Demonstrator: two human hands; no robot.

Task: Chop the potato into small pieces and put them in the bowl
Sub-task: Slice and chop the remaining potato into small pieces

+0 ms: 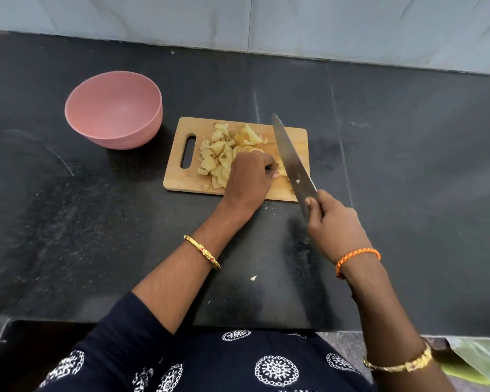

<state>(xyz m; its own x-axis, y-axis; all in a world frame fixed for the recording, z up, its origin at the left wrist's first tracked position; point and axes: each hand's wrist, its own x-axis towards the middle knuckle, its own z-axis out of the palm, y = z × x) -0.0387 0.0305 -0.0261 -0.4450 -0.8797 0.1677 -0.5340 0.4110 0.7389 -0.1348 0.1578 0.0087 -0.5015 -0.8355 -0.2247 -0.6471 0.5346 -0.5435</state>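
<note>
Here the pale yellow chopped potato pieces [217, 157] lay heaped on the small rectangular wooden cutting board [181, 176], under both hands.

The left hand [249, 179] curled its fingers down over uncut potato slices [249, 149] near the board's middle, holding them in place. Just beside it, the right hand [334, 224] gripped the handle of a long steel kitchen knife [290, 159], whose blade slanted above the board's right side, tip pointing away. The round pink plastic bowl [113, 108] stood near the board's handle end, to its left, with nothing in it. One stray potato scrap [253, 277] lay on the dark stone bench [408, 165] between the forearms.
</note>
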